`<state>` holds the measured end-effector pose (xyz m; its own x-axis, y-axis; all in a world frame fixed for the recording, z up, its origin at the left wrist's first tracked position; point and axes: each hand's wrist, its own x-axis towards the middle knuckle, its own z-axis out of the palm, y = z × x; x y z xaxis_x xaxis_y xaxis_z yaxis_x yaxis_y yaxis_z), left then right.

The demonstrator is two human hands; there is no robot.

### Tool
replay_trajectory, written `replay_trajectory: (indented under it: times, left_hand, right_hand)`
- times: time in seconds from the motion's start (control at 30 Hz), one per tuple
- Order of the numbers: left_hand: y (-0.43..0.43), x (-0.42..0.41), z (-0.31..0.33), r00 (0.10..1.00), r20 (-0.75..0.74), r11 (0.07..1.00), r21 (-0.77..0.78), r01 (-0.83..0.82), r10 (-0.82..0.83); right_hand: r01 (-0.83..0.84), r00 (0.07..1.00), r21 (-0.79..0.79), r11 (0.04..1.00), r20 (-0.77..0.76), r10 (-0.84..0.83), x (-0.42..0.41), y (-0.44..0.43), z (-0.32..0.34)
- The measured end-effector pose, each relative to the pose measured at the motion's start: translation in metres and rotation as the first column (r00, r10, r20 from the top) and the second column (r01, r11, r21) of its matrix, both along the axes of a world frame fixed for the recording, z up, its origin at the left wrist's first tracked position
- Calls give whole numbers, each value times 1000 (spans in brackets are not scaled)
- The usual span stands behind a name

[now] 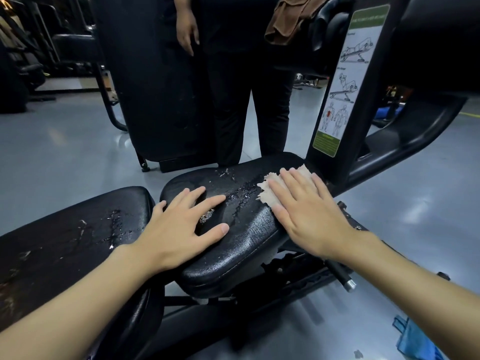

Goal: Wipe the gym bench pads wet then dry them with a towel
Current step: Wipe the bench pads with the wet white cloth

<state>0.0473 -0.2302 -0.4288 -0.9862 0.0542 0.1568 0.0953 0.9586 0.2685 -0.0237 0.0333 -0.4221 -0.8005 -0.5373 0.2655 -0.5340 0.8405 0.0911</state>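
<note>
The black seat pad [241,245] of the bench fills the middle of the view, wet and streaked with droplets. My right hand [309,211] lies flat with straight fingers on a beige cloth [272,188], pressing it onto the pad's far right part. My left hand [181,224] rests flat on the pad's left side, fingers spread and holding nothing. The longer back pad [65,245] lies to the left, also wet and scuffed. A brown towel [291,19] hangs over the machine's upper padding at the top.
A person in dark trousers [249,105] stands just beyond the seat pad, one hand [187,29] hanging. A black upright with an exercise chart [345,79] rises at the right. A blue cloth [415,339] lies on the grey floor at bottom right. Other machines stand at the far left.
</note>
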Motion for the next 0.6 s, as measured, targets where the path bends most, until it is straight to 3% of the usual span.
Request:
replay_trajectory:
  times: [0.4,0.47,0.6]
  left_hand:
    - [-12,-4,-12,998,-55,997,74,33,-29]
    - [-13,-4,-14,998,-63,995,94,29,-23]
    - [-15,-4,-12,998,-59,995,96,24,-18]
  right_hand:
    - [108,945,158,982,289,-150,-128,-93,41]
    - [117,940,185,976,295,-169,-133,-98,40]
    - [20,982,127,992,186,-44,-110,-83,31]
